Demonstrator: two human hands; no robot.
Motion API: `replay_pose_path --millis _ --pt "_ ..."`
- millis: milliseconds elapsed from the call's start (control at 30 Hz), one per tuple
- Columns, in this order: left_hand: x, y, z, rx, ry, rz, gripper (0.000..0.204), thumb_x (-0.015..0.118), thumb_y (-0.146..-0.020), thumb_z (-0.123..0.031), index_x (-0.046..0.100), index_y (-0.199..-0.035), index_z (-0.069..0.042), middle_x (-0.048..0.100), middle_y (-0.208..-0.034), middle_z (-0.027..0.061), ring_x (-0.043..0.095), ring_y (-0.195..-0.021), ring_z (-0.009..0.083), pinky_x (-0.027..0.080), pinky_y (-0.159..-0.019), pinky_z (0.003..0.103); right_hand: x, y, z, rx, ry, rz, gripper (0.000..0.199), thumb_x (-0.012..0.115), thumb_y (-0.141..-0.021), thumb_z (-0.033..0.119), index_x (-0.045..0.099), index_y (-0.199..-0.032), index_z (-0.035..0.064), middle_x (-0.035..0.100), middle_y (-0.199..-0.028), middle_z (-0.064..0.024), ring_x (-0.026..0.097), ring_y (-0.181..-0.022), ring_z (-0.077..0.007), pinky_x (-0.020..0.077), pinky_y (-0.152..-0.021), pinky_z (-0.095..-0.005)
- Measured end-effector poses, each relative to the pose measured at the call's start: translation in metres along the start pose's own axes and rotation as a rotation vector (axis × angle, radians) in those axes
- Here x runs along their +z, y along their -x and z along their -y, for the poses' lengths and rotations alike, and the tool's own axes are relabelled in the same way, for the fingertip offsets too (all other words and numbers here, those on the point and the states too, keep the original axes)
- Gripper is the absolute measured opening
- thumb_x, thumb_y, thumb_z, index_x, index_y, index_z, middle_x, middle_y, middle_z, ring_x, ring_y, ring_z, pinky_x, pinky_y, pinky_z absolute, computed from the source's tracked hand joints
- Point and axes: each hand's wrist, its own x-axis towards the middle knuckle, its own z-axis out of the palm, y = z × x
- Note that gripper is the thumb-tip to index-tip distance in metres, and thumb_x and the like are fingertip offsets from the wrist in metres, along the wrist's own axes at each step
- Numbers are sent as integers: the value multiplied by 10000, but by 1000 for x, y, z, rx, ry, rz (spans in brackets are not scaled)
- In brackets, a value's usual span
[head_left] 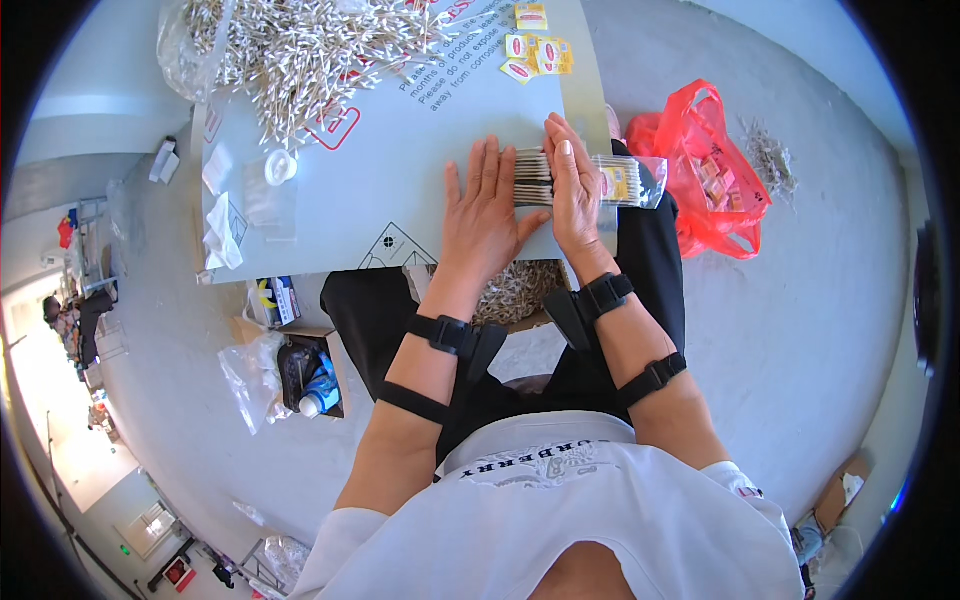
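A flat row of cotton swabs point(533, 180) lies near the front edge of the grey board, between my hands. My left hand point(482, 215) rests flat with its fingers stretched out, against the left end of the swabs. On their other side my right hand point(577, 200) stands on edge, fingers straight and thumb up, hiding part of the row. Just right of it, a clear plastic bag point(650, 180) with swabs and a yellow card point(615, 183) inside reaches past the board's edge.
A big pile of swabs point(310, 60) covers the far left of the board. Yellow cards point(540, 55) lie at the far right, and a small round tub point(281, 167) at the left. A red plastic bag point(715, 180) stands right of the board. Beneath it sits a box of swabs point(520, 290).
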Motion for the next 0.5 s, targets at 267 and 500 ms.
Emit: replay_pose_path --millis 267,500 --pt "14 -25 11 -183 1108 -440 685 423 -1033 -417 241 -1497 52 266 -1544 240 249 -1448 331 197 -1185 430 3 1 1 8 35 -63 415 449 -1051 286 587 -1265 -42 491 -1431 -153 492 -1254 -199 396 -1030 -303" --pt "29 -27 -12 -217 1482 -445 651 398 -1049 -402 285 -1475 77 366 -1490 214 350 -1401 273 262 -1168 390 -8 -9 -1 -36 80 -90 406 451 -1049 273 590 -1250 -51 512 -1408 -166 475 -1292 -224 377 -1059 -314"
